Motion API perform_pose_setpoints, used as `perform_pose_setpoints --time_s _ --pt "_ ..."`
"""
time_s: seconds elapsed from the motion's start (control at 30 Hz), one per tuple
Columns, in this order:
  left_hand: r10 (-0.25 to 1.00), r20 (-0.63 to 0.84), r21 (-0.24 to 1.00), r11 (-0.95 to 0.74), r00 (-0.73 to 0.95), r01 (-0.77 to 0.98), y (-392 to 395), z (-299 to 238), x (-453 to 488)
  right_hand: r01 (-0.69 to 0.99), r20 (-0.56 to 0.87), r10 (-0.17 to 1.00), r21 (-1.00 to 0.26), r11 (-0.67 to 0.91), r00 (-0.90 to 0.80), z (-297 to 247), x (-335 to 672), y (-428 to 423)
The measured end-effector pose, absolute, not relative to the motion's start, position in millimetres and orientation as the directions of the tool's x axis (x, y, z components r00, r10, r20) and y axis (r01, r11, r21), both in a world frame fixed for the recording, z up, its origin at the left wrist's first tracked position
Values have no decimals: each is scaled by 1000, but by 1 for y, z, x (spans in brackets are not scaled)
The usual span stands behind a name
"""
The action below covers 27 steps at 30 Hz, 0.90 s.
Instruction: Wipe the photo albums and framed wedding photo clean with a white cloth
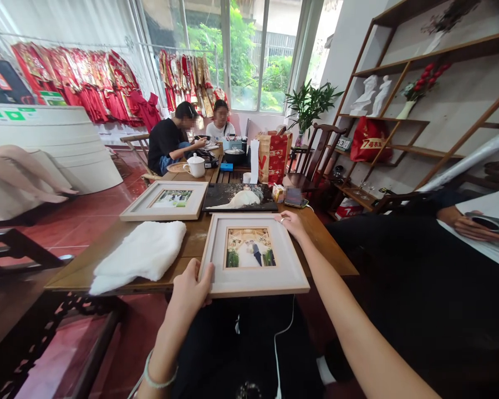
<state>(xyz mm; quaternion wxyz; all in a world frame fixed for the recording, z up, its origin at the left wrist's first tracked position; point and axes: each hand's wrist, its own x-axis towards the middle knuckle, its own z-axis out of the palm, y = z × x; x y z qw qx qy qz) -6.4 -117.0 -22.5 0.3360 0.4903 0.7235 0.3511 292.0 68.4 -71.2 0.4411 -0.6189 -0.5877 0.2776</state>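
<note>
A light wooden picture frame with a wide pale mat and a wedding photo in the middle lies face up at the table's near edge, jutting out toward me. My left hand grips its left side near the front corner, thumb on top and fingers underneath. At the far right corner, my right hand holds the rim, with a ring on one finger. To the left is a folded white towel. Behind the towel, a second picture frame with another photo rests flat on the table.
On the wooden table stand a dark decorated tray, a phone, a white lidded cup and a red-brown paper bag. Two people sit at the far end. Another person sits close on my right, holding a phone. A white cable hangs before me.
</note>
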Motion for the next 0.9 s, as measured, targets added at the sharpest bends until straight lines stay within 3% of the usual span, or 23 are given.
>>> perform_pose_setpoints --time_s 0.27,0.6,0.9 --pt "968 77 685 121 -237 718 -132 -22 -11 518 218 962 -849 104 165 -75 292 74" --pt "990 118 719 -34 -74 694 -140 -42 -14 441 317 939 -867 231 131 -77 291 70" --pt "992 4 602 97 -125 793 -144 -39 -10 366 398 914 -865 344 82 -82 288 68"
